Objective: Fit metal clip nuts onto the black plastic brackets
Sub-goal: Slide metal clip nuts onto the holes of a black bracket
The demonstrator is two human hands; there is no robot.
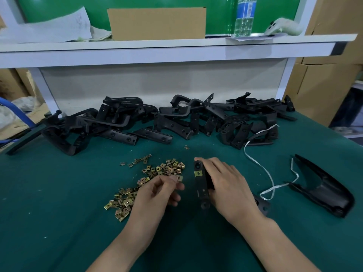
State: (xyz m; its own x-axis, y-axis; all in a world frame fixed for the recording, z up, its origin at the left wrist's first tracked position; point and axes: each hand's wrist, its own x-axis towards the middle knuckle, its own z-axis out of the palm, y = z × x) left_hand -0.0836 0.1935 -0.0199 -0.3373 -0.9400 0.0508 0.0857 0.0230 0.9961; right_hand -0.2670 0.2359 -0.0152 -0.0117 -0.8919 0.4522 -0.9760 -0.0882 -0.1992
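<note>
My right hand grips a long black plastic bracket that lies lengthwise on the green mat. One brass-coloured clip nut sits on the bracket near its far end. My left hand hovers just left of the bracket, and its fingertips pinch a single clip nut. A loose heap of clip nuts is spread on the mat to the left of my left hand. A long pile of black brackets runs across the back of the mat.
A finished-looking black bracket lies at the right with a white strap curling beside it. One stray clip nut lies near the pile. A white shelf overhangs the back, holding a cardboard box and a bottle.
</note>
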